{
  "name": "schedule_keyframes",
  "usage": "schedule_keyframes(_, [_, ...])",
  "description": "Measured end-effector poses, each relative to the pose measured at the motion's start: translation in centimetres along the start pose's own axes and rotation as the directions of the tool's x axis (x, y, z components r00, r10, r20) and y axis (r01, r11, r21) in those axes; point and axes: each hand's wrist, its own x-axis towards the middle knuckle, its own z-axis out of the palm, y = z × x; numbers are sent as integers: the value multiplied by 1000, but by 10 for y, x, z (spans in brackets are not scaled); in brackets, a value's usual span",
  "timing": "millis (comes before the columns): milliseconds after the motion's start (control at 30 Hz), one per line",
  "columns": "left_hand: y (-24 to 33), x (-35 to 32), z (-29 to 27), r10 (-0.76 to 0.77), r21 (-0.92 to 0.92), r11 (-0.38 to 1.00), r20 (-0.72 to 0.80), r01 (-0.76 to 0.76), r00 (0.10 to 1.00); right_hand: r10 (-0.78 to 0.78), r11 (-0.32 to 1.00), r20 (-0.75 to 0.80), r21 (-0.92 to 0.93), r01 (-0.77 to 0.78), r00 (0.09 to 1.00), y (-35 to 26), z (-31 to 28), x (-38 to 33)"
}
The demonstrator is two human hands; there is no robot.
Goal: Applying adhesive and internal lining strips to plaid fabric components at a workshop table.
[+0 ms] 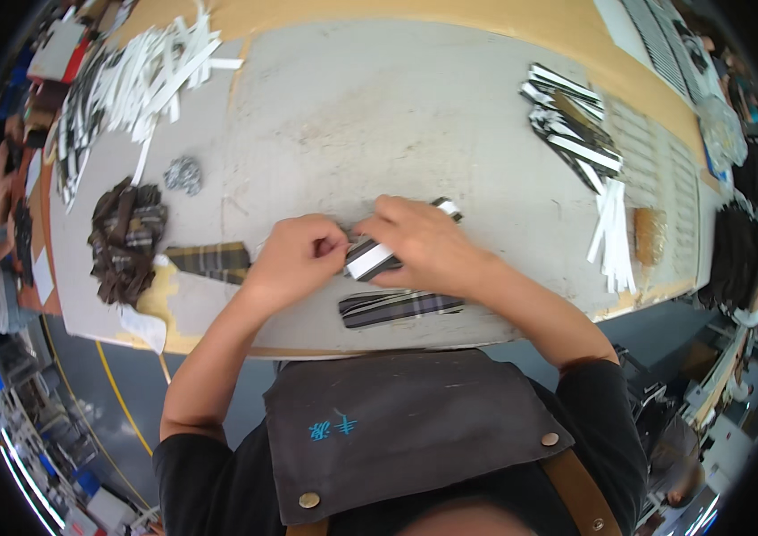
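Note:
My right hand (428,247) is closed over a dark fabric strip with a white band (368,263) along it. The strip slants across my palm, and its far end shows beyond my knuckles. Just left of it, my left hand (301,257) is curled with thumb and fingertips pinched by the strip's near end; what they hold, if anything, is too small to make out. Closer to the table's front edge lies a stack of dark plaid fabric strips (388,308). A plaid fabric piece (209,260) lies left of my left hand.
On the table (397,116) are a crumpled plaid fabric heap (129,237), a grey crumpled ball (183,175) and a large pile of white strips (160,76) at left. Dark-and-white strips (571,121), loose white strips (612,237) and a tape roll (650,237) lie at right.

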Motion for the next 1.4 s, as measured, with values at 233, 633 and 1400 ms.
schedule_keyframes(233, [21, 2, -2, -152, -502, 855, -7, 128, 988, 158, 979, -193, 159, -128, 968, 1, -21, -9])
schedule_keyframes(633, [9, -8, 22, -73, -471, 879, 14, 71, 997, 477, -297, -87, 921, 253, 875, 39, -99, -29])
schedule_keyframes(1400, [3, -34, 20, 353, 53, 935, -19, -352, 935, 289, 450, -524, -664, -597, 801, 154, -174, -86])
